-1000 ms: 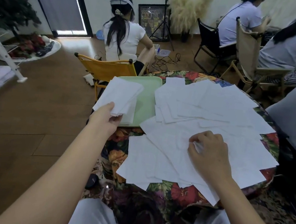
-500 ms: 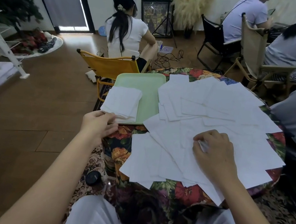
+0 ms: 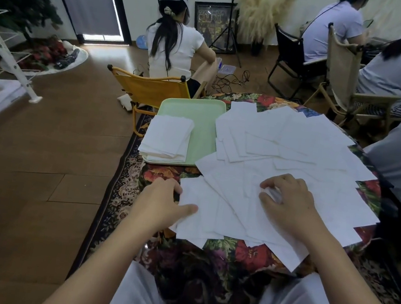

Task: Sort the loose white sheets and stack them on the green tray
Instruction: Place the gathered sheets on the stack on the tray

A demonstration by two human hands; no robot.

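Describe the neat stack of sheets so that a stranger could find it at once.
Find the round table with the flowered cloth, then the pale green tray at its far left edge. The neat stack lies on the tray's left part. Unlike the loose sheets fanned across the cloth, its edges are squared and it sits on green.

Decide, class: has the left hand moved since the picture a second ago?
Yes. The left hand has come back from the green tray, where it held sheets over the stack, to the nearest loose sheets.
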